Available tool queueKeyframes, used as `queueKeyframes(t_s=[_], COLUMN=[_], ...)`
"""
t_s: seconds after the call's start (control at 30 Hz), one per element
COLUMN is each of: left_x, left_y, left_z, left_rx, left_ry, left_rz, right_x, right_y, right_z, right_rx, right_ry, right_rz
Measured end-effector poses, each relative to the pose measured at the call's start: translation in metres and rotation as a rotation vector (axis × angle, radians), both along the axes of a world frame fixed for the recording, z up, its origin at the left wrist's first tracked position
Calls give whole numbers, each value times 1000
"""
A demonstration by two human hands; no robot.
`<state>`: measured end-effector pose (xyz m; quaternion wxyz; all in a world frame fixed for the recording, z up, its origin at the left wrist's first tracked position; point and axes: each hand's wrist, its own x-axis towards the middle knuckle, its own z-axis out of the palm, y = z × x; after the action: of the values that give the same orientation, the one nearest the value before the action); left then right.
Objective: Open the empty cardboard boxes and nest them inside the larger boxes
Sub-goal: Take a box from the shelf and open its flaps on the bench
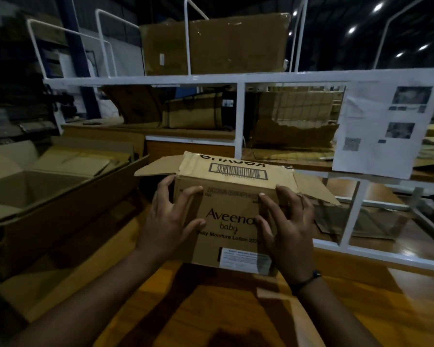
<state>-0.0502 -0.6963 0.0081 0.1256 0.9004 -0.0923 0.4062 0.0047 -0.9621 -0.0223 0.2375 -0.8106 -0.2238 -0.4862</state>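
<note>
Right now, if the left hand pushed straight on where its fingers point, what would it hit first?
The Aveeno box: the left hand grips its near left corner, fingers pointing up and forward. Its open flap juts just above; depth is unclear.

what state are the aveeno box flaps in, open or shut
Open: the Aveeno box has flaps splayed outward at its far end.

white metal rack (240, 116), wooden floor (211, 309), ceiling lights (377, 6)
</note>
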Motion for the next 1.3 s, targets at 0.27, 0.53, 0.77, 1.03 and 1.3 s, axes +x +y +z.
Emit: queueKeyframes(t_s=[0.27,0.53,0.77,1.03,1.3], left_x=[1,-11,-33,-55,-66], left_y=[60,154,253,355,429], left_z=[84,147,185,202,198], left_rx=[93,107,141,128,22], left_ry=[-129,-247,-324,-329,-298], left_rz=[-14,-63,-71,-15,60], right_x=[-4,-15,-30,-36,-30], right_y=[53,145,243,347,429], right_z=[74,134,165,185,198], right_rx=[26,61,92,93,53], right_ry=[-140,-238,-288,-300,-290], right_rz=[0,1,22,84,151])
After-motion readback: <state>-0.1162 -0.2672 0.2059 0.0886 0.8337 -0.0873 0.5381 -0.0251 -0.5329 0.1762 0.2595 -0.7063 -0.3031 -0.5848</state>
